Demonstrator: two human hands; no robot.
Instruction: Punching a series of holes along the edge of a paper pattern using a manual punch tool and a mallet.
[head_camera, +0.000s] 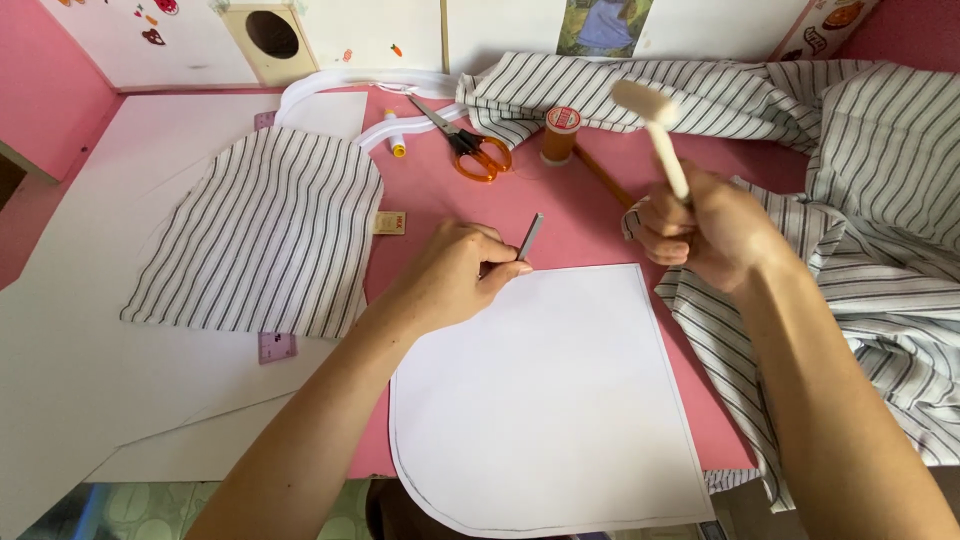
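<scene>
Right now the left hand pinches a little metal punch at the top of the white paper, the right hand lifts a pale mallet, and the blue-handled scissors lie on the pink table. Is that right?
Almost. The head view shows the scissors have orange handles, not blue. The rest holds: the left hand pinches the metal punch at the white paper's top edge, the right hand lifts the pale mallet, and the scissors lie on the pink table.

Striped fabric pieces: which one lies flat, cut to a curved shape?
The striped piece on the left, smooth on white paper. The striped cloth on the right is bunched and draped.
</scene>
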